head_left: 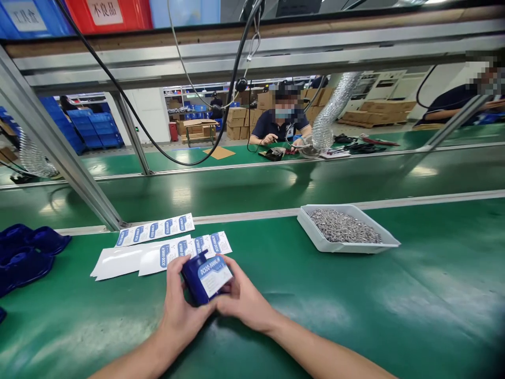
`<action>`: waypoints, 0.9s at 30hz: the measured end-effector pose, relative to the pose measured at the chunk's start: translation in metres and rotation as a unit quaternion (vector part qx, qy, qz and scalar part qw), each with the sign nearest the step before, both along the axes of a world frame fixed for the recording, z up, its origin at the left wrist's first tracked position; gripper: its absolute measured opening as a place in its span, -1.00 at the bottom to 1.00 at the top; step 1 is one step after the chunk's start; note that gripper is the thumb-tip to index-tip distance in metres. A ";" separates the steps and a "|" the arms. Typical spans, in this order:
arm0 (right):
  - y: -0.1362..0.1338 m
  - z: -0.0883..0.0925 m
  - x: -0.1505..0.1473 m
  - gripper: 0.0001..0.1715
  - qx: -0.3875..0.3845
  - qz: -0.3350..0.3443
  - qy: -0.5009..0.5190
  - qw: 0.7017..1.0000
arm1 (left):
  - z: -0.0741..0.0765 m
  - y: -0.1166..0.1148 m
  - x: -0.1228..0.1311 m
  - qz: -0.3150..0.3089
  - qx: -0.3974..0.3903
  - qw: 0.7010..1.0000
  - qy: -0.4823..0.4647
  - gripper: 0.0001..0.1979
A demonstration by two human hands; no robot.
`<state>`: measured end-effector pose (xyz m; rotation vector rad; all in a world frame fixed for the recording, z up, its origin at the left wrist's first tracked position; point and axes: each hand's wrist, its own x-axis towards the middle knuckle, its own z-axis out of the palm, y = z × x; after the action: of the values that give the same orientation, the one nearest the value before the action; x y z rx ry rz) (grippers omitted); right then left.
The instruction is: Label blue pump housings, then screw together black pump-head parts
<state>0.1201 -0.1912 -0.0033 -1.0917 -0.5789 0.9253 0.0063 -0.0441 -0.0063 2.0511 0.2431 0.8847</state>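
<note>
Both my hands hold a small dark blue block [196, 287] with a white and blue label [215, 277] on its upper face, just above the green bench [355, 305]. My left hand [178, 308] wraps its left side, with the thumb on top. My right hand [240, 297] grips it from the right, fingers pressed at the label's edge. Strips of label sheets [155, 230] and backing paper [118, 261] lie right behind my hands.
A white tray [315, 237] of small metal parts sits at the right. Dark blue plastic shells [23, 252] are piled at the left edge. A metal frame post [71, 163] slants down on the left. Beyond a second green bench, a person [280, 123] sits working; another person [453, 102] at far right.
</note>
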 end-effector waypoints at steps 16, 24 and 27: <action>-0.013 0.014 0.013 -0.30 -0.067 -0.028 -0.244 0.967 | 0.014 0.036 -0.009 -0.157 -0.113 0.973 0.125 -0.08; -0.014 0.011 0.019 -0.20 -0.150 -0.028 -0.320 0.935 | 0.028 0.043 -0.010 -0.189 0.047 0.968 0.158 -0.37; -0.015 0.012 0.016 -0.25 -0.168 -0.030 -0.324 0.931 | 0.031 0.041 -0.010 -0.190 0.053 0.965 0.172 -0.38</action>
<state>0.1363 -0.2058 0.0091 -1.7382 -0.9398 0.6066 -0.0037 -0.0035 0.0250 2.2440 -0.0171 0.3110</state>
